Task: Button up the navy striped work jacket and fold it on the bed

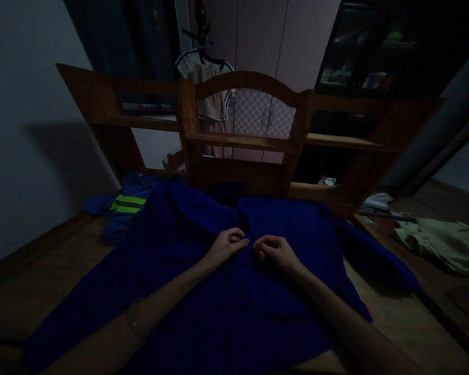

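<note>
A blue long-sleeved jacket [297,286] lies spread over the wooden surface, its front facing up and its sleeves reaching out to both sides. My left hand [229,246] pinches the cloth at the front opening, thumb and fingers closed together. Close beside it, my right hand [275,251] is closed with bent fingers on the other edge of the same opening. A small button [251,245] shows faintly between the fingertips. A bracelet circles my left wrist. The dim light hides the finer details of the front edge.
A wooden shelved headboard [242,140] stands behind the jacket. Folded blue-grey clothing with a yellow-green stripe [128,203] lies at the left. Pale cloth [441,242] lies at the right, lower down. Clothes hang on a stand [211,99] beyond the headboard.
</note>
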### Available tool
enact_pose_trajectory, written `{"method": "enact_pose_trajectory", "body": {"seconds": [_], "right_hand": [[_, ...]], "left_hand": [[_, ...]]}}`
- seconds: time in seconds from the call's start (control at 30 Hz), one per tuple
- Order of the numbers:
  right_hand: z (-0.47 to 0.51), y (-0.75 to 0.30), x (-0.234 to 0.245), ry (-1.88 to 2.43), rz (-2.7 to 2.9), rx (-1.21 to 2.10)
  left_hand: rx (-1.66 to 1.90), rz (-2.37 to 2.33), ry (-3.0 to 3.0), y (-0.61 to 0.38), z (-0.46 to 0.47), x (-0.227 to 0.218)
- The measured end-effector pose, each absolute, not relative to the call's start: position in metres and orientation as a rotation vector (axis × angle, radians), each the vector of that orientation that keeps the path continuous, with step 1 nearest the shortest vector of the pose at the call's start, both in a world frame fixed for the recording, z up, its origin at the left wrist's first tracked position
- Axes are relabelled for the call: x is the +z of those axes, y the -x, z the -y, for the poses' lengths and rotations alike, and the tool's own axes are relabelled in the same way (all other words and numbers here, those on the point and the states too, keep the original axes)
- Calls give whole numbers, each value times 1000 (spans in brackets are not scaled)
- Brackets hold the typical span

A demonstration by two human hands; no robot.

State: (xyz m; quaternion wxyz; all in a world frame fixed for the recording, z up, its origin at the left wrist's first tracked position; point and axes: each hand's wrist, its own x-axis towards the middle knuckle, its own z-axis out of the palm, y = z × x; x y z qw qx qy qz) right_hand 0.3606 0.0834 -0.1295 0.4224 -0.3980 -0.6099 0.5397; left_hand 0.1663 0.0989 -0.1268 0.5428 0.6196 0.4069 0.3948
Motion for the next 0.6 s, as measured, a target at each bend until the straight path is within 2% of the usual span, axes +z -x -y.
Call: {"method": "enact_pose_trajectory", "body": {"seconds": [0.6], "right_hand": [[-80, -359, -131, 1013, 1574, 1387]], "left_hand": [[949, -923, -1632, -166, -97, -122]]}}
